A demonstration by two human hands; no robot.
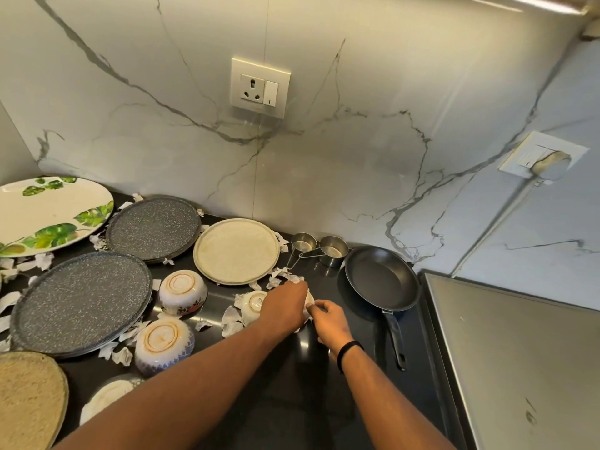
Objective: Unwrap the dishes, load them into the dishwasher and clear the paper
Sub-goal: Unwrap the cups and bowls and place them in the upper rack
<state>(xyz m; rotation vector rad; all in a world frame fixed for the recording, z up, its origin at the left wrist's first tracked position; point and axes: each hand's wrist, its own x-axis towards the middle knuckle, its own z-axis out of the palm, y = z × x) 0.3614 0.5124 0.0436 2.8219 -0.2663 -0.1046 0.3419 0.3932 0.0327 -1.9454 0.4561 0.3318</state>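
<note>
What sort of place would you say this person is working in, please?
Most likely a home kitchen: a dark counter against a marble wall, holding plates, a frying pan and measuring cups.

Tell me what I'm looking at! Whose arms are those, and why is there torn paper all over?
No machine here: a person wears a camera on their head, so you see their own arms from above. They stand at a dark counter unwrapping dishes. The left hand rests on a small upside-down bowl, and the right hand pinches white paper beside it. Around them lie a leaf plate, two grey plates, a cream plate, more upside-down bowls, two metal cups and a black pan. The white scraps are wrapping already torn off.
</note>
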